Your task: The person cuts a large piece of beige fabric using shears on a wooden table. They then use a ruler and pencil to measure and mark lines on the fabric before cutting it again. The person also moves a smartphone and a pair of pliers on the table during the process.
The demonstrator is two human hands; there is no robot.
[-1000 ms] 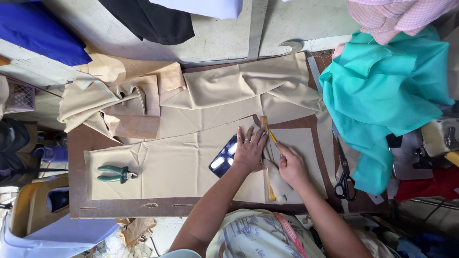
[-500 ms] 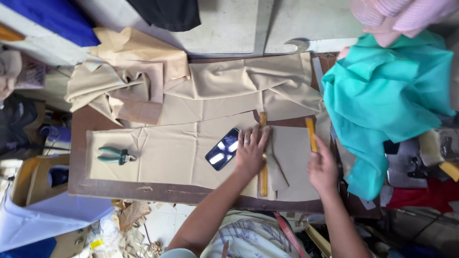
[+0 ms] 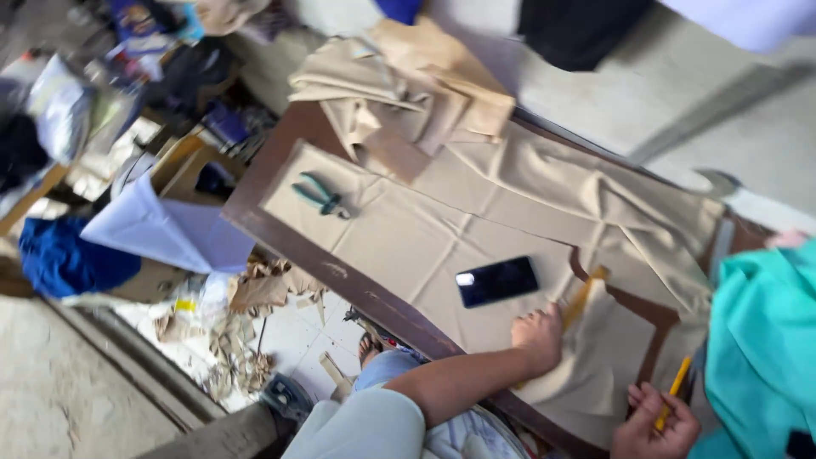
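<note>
Beige fabric (image 3: 442,229) lies spread over a dark wooden table (image 3: 280,234). My left hand (image 3: 538,336) rests flat on the cloth near the table's front edge, pressing one end of a yellow wooden ruler (image 3: 585,293) that runs away from it. A black phone (image 3: 497,280) lies on the fabric just left of that hand. My right hand (image 3: 654,425) is off to the lower right, shut on a yellow pencil-like marker (image 3: 671,393), clear of the cloth. Green-handled pliers (image 3: 321,196) lie on the fabric at the far left.
A heap of folded beige cloth (image 3: 408,93) sits at the table's back left. Teal fabric (image 3: 761,340) hangs at the right. Paper scraps (image 3: 246,323) litter the tiled floor below the table, beside pale blue cloth (image 3: 170,229) and cluttered shelves.
The view has swung and tilted left, showing the floor. My right hand has drawn back from the fabric toward the lower right with the yellow marker. My left hand stays on the ruler.
</note>
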